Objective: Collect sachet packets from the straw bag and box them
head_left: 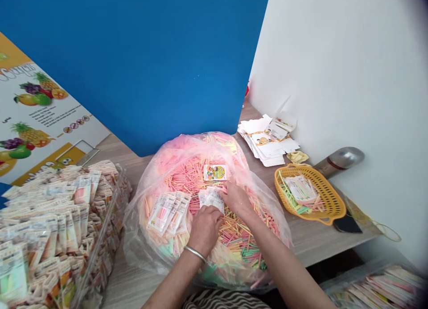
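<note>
Head view. Item: left hand (pixel 204 231), bangle on wrist (pixel 195 254), fingers together and clamped on the lower edge of a small white packet (pixel 211 199). Item: right hand (pixel 237 201), fingers together and clamped on the same packet from above. The packet sits between the hands, over the heap of pastel sticks (pixel 230 237) filling a clear plastic bag (pixel 143 231) on the wooden tabletop (pixel 301 242). On the heap: a printed cartoon card (pixel 215 172) and a row of filled packets (pixel 166 213), just left of the hands.

Left of the bag: a clear bin of filled packets (pixel 56 231), before a fruit poster (pixel 36 108). Behind: a blue panel (pixel 133 55) and a white wall (pixel 341 63). Right: a stack of printed paper cards (pixel 267 139), a yellow cloth (pixel 297 157), a yellow basket (pixel 309 195) holding sticks and packets, and a metal flask (pixel 341 161). Lower right: a tray of packets (pixel 377 286).
</note>
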`<state>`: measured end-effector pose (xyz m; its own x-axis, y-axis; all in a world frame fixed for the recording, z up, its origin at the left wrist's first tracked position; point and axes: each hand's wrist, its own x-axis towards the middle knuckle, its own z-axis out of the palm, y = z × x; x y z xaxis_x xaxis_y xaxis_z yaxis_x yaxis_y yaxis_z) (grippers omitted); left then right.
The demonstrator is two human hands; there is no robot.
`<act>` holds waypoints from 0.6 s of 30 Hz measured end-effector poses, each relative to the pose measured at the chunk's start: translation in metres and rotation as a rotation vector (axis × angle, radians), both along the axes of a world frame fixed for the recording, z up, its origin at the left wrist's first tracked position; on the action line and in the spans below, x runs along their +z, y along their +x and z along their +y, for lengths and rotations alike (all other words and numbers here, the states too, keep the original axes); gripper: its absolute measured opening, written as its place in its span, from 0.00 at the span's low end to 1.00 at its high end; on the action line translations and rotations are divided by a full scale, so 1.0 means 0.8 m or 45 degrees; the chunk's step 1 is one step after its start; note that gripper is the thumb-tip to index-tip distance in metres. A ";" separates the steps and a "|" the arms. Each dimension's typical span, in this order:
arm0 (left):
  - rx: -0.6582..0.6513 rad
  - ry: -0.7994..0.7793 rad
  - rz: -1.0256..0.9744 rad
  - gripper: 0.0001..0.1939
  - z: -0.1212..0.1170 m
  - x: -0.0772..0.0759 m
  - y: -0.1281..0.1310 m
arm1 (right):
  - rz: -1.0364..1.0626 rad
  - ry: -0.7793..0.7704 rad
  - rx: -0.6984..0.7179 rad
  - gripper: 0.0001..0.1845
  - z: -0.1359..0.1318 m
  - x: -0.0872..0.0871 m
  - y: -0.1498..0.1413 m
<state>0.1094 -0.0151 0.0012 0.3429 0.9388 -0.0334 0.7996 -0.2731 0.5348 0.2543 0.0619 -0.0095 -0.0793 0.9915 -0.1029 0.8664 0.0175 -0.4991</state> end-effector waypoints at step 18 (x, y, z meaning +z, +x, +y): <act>0.539 -0.370 -0.825 0.16 0.037 0.011 0.002 | 1.026 0.167 -0.085 0.22 -0.035 0.055 0.029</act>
<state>0.1106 0.0144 0.0103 -0.0028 0.9772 -0.2121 0.3126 0.2023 0.9281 0.2776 0.0341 0.0346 -0.0199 0.9968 0.0773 0.2438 0.0798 -0.9665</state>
